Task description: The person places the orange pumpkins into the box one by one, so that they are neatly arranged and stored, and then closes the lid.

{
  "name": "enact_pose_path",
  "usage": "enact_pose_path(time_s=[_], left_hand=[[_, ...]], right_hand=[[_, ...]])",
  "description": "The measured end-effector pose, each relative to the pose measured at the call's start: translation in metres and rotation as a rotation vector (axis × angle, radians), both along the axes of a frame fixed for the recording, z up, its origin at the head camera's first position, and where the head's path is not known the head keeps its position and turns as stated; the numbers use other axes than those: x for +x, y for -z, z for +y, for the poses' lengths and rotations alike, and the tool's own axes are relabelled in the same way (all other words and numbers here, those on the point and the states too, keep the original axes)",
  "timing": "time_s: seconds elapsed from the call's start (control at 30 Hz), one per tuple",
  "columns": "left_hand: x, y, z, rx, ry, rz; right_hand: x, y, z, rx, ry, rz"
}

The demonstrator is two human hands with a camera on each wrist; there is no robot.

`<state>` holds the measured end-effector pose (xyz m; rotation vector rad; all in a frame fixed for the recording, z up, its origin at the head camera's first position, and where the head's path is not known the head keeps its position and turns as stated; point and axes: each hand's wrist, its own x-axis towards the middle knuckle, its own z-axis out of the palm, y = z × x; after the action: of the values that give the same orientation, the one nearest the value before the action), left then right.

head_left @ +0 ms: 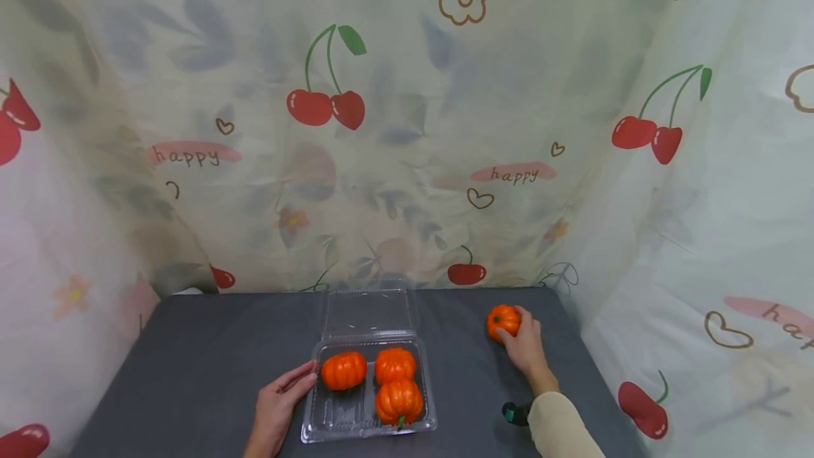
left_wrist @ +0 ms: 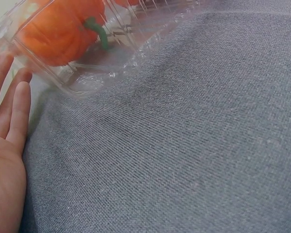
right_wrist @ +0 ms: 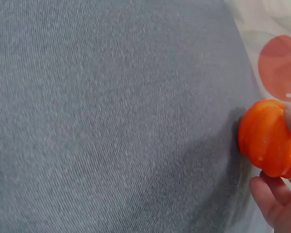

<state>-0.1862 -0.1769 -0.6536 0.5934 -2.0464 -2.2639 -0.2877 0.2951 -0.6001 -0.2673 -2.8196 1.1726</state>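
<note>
An orange toy pumpkin (head_left: 501, 321) is gripped by my right hand (head_left: 526, 346) at the far right of the table. In the right wrist view, the thumb lies on top of this pumpkin (right_wrist: 266, 138) and the fingers curl under it. My left hand (head_left: 280, 401) touches the left side of a clear plastic clamshell box (head_left: 340, 415), its fingers straight. The box's lid (head_left: 367, 311) stands open toward the back. Inside sit three more pumpkins: one at left (head_left: 344, 371), one at back right (head_left: 395, 365) and one at front right (head_left: 399, 402).
A dark grey cloth (head_left: 210, 366) covers the table. Beside the right sleeve (head_left: 559, 423) is a small dark object with a green end (head_left: 514, 413), its kind unclear. Curtains (head_left: 394, 161) printed with cherries hang behind and at both sides.
</note>
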Motion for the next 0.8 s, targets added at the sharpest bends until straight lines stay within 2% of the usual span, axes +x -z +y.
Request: enact_pose_path(time_s=[0.17,0.33,0.8], left_hand=[[0.000,0.000,0.000,0.005,-0.001,0.000],[0.000,0.000,0.000,0.003,0.001,0.009],[0.000,0.001,0.001,0.007,-0.007,0.013]], right_hand=[[0.002,-0.001,-0.005,-0.010,-0.009,-0.003],[0.002,-0.006,-0.009,-0.023,-0.031,0.033],[0.010,-0.039,-0.019,-0.089,-0.080,0.134]])
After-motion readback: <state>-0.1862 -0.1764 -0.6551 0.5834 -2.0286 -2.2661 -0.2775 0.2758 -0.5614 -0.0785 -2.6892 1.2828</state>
